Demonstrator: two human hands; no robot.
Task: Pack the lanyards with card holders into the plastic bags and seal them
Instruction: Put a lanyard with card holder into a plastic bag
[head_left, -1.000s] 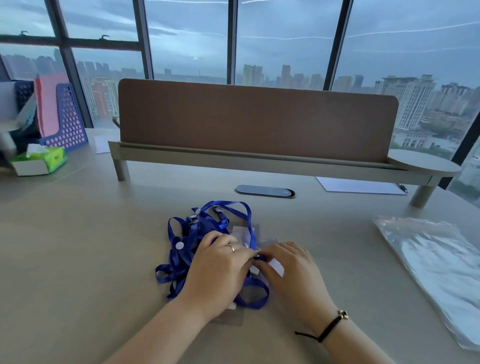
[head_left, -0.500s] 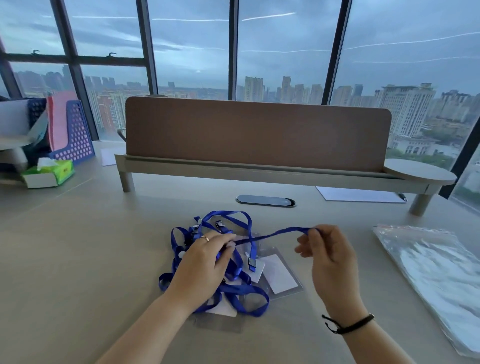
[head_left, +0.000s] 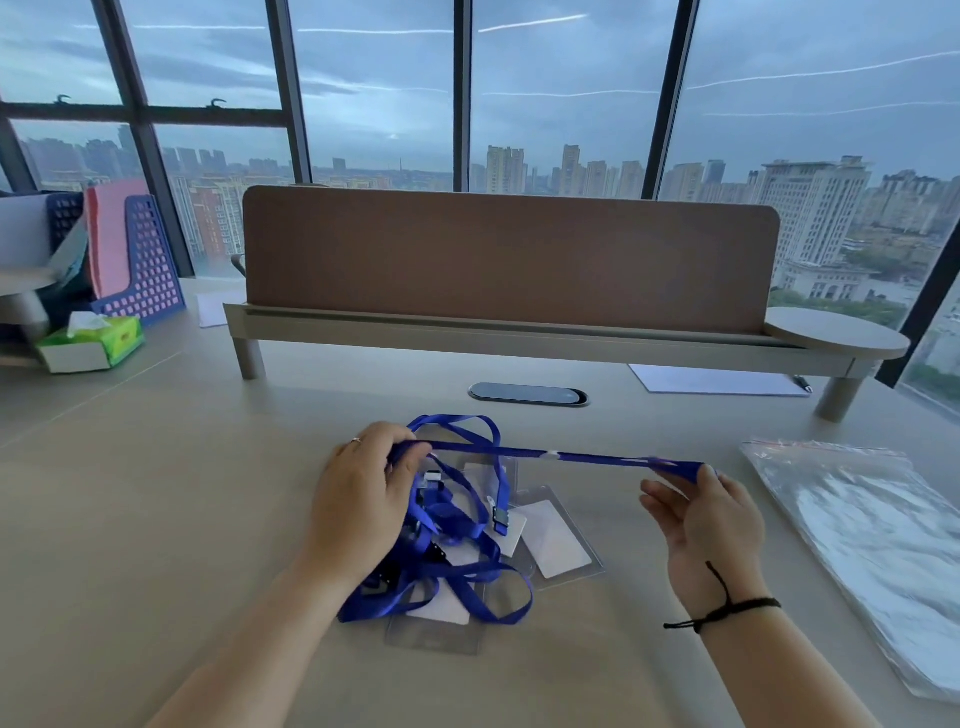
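Stretching across the middle of the head view, one blue lanyard strap runs taut between both hands. Left hand, centre frame, has fingers curled round the strap's left end, above the tangled lanyard pile. Right hand, right of centre, pinches the strap's other end between thumb and fingertips, palm turned inward. Clear card holders with white inserts lie under and just right of the pile on the desk. Stack of plastic bags lies flat at the right edge, well apart from the hands. Upper left: blue file rack, green tissue box. Brown divider panel spans the upper middle.
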